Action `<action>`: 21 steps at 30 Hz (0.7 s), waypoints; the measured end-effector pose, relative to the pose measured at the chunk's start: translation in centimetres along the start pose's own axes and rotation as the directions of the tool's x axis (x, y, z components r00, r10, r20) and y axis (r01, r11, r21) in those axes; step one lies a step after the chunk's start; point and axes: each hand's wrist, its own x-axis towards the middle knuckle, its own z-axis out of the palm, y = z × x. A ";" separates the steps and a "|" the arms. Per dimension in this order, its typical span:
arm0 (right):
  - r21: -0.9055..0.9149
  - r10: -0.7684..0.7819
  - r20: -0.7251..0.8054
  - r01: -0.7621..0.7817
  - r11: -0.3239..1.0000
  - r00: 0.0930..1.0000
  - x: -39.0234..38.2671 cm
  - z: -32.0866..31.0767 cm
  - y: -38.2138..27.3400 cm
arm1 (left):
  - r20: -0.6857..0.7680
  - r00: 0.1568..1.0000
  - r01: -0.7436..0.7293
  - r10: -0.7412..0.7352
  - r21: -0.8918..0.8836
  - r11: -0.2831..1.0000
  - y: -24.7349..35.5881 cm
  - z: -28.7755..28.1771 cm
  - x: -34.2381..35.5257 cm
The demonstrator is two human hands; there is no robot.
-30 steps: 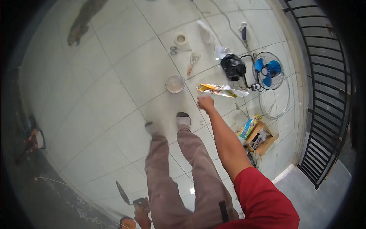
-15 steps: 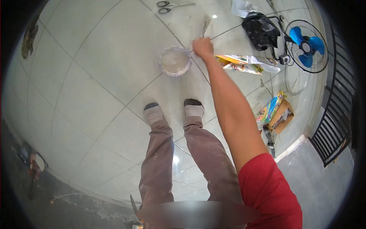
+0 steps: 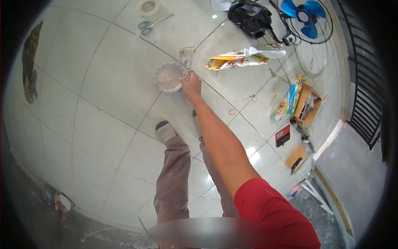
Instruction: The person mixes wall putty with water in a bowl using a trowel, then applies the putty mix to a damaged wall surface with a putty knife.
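My right hand (image 3: 192,86) is closed around a putty knife with a broad, whitish, smeared blade (image 3: 185,53), which points away from me. The hand is at the right rim of a scalloped, pale see-through bowl (image 3: 168,77) on the tiled floor. Inside the bowl is a greyish-white substance; its texture is too blurred to tell. My left hand is out of view. A thin pointed strip (image 3: 142,224) sticks up at the lower edge, left of a blurred grey oval, and what holds it is hidden.
Beyond the bowl lie scissors (image 3: 154,25) and a tape roll (image 3: 148,8). To the right are a colourful plastic wrapper (image 3: 238,59), a black bag (image 3: 250,18), a blue-bladed fan (image 3: 306,17), an open cardboard box (image 3: 307,104) and a black railing (image 3: 360,79). My socked foot (image 3: 166,132) is near the bowl.
My right hand, with the putty knife, has moved left and toward me, to the bowl's rim. The view has shifted, bringing the tape roll and more things at the right into sight.
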 end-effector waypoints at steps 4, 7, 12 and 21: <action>-0.015 0.008 -0.103 -0.010 1.000 0.995 -4.1 -3.1 0.3 | -0.005 0.998 -0.065 0.065 0.033 0.997 0.9 -3.5 1.5; 0.110 0.123 -0.145 -0.108 0.988 0.982 -11.2 -8.2 0.0 | -0.025 0.985 -0.168 0.169 0.039 0.985 4.2 -7.1 1.3; 0.517 0.367 -0.216 -0.213 0.829 0.905 -27.2 -23.1 4.8 | -0.008 0.919 -0.391 0.393 0.098 0.915 10.2 -14.4 -3.1; 0.633 0.606 -0.421 -0.260 0.729 0.675 -58.6 -43.9 8.1 | -0.050 0.669 -0.724 0.742 0.182 0.665 19.8 -21.2 -12.1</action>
